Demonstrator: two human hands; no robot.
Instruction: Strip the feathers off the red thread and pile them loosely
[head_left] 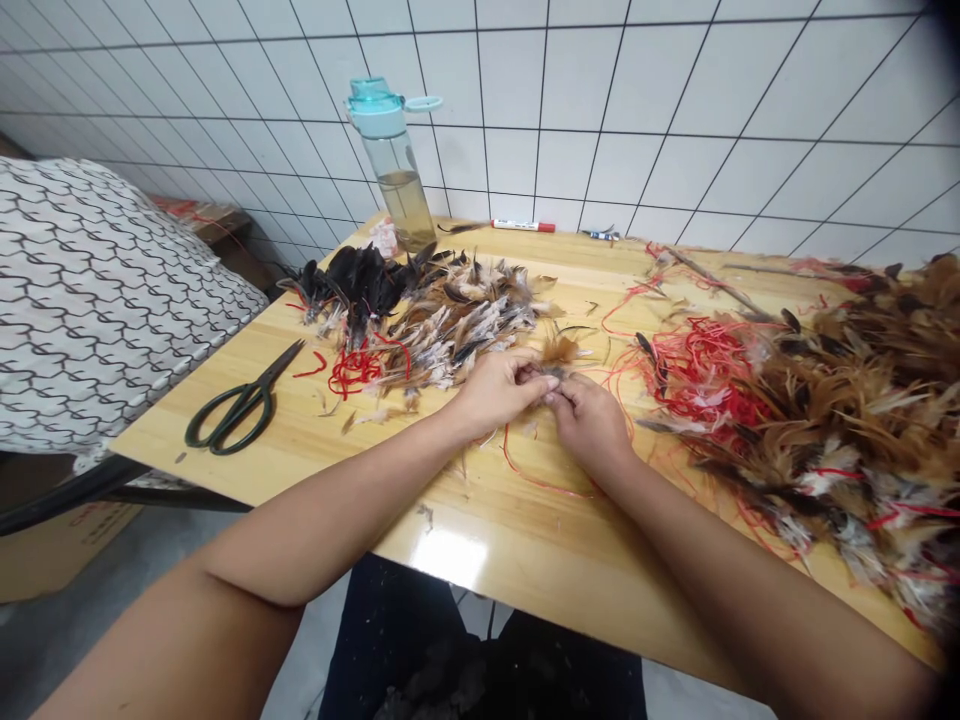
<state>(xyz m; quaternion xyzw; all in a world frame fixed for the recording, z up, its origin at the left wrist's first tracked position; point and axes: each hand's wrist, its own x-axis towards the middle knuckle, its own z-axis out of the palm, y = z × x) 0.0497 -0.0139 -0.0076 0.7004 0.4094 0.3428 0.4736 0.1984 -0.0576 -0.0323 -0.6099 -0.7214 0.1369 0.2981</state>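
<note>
My left hand [504, 388] and my right hand [589, 415] meet over the middle of the wooden table [420, 480]. Both are closed in a pinch on a small bunch of brown feathers [561, 350], whose tips stick out beyond my fingers. The quill ends are hidden in my grip. A thin red string [517, 472] runs along the tabletop below my hands; whether it reaches into my fingers I cannot tell. Just beyond my left hand lies a pile of brown, white and black feathers [457, 320].
Black-handled scissors [238, 412] lie at the left. A water bottle [397, 170] stands by the tiled wall, near a red-capped marker [523, 226]. To the right are tangled red string [697, 370] and a large heap of brown feathers [847, 370]. A patterned cloth [112, 310] hangs at far left.
</note>
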